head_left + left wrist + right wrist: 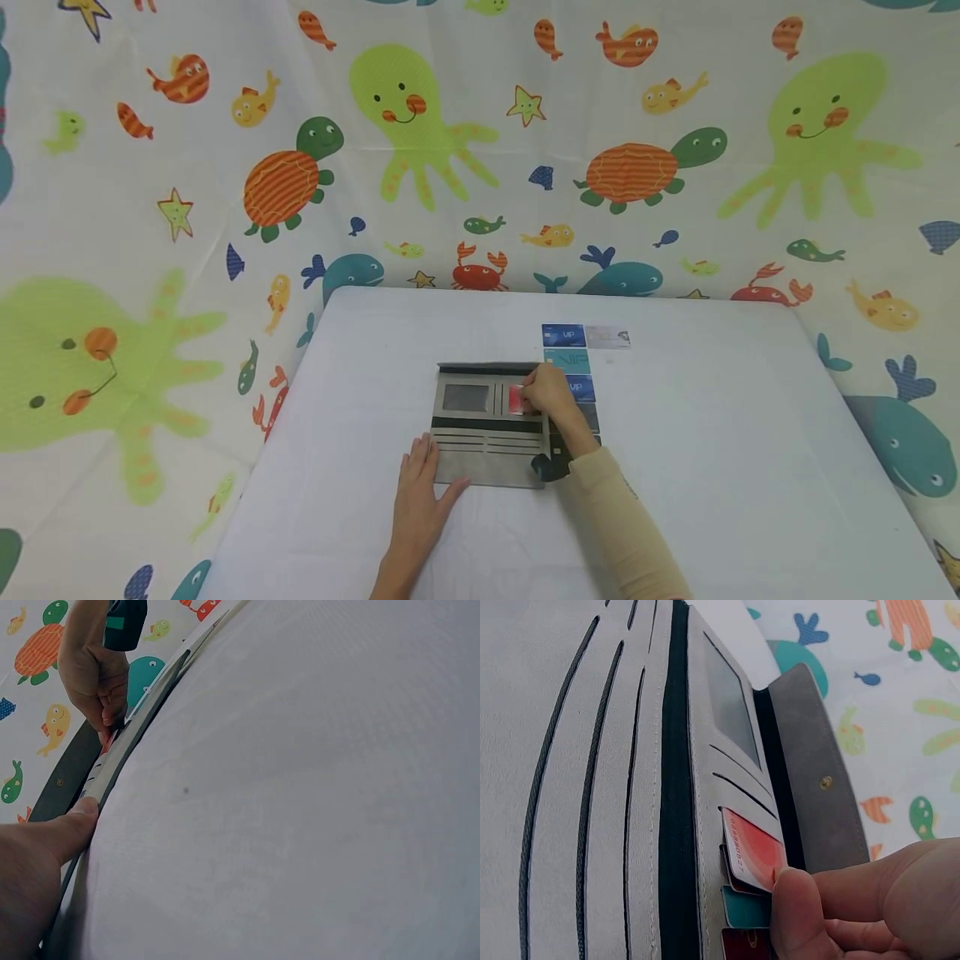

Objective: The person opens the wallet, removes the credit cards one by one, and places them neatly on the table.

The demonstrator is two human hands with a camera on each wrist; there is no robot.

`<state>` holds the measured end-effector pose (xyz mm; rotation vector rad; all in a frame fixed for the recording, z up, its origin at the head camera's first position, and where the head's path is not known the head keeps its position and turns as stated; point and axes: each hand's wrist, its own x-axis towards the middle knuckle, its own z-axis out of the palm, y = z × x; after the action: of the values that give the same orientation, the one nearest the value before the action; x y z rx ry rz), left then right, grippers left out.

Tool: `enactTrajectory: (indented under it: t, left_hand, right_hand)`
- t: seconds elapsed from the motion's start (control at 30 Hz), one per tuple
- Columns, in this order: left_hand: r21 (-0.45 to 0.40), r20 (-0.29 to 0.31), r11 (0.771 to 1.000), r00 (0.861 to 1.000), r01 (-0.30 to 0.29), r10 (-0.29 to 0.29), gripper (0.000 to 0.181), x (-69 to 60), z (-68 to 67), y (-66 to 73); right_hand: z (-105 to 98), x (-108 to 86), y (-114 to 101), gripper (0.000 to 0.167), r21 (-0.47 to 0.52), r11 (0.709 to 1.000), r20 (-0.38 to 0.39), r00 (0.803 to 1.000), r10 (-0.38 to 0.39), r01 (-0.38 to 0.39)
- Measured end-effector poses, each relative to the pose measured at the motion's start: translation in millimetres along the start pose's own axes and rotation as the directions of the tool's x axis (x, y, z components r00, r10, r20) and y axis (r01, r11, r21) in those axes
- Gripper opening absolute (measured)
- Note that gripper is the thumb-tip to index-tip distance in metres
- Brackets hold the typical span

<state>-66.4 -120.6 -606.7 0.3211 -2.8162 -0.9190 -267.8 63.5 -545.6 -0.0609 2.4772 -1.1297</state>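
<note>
An open grey wallet (487,473) with card slots and a clear window lies on the white table. My right hand (549,392) is at its right side, pinching a red card (754,847) between thumb and forefinger. That card sits partly in a slot beside the window, its upper part showing. Just beyond it, a teal card (746,907) and a dark red card (744,945) stick out, partly hidden by my fingers. My left hand (420,500) rests with fairly straight fingers at the wallet's lower left corner; its thumb touches the near edge.
To the wallet's right lies a column of cards: a blue VIP card (564,336), a teal VIP card (567,362), another blue card (581,388) and dark ones, partly behind my right arm. A pale silver card (607,337) lies at the top. A sea-animal printed cloth (450,225) hangs behind.
</note>
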Motion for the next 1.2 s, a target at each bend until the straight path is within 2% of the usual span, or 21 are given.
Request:
enactTrajectory:
  t: [0.27,0.5,0.77,1.0,1.2]
  left_hand:
    - [0.014,0.005,1.000,1.000,-0.005,0.005,0.085,6.6,-2.4,-3.1]
    - [0.013,0.008,1.000,1.000,-0.012,0.012,0.085,12.0,-5.3,-5.2]
    - [0.004,0.013,1.000,1.000,-0.023,0.023,0.084,15.1,-4.3,-9.3]
    - [0.018,-0.006,0.998,0.999,-0.054,0.054,0.084,19.3,-4.0,-12.7]
    - [0.038,-0.010,0.997,0.998,-0.062,0.063,0.083,19.9,-3.9,-12.8]
  right_hand:
    - [3,0.5,0,0.016,0.046,0.999,-0.028,1.000,-0.008,0.010]
    - [10,-0.3,-2,0.020,-0.041,0.997,-0.095,0.993,-0.067,0.063]
    - [13,-0.2,-8,0.018,-0.141,0.987,-0.090,0.992,-0.086,0.073]
    - [17,1.2,-10,0.020,-0.165,0.985,-0.121,0.991,-0.062,0.041]
    - [20,2.5,-7,0.018,-0.155,0.987,-0.146,0.987,-0.068,0.045]
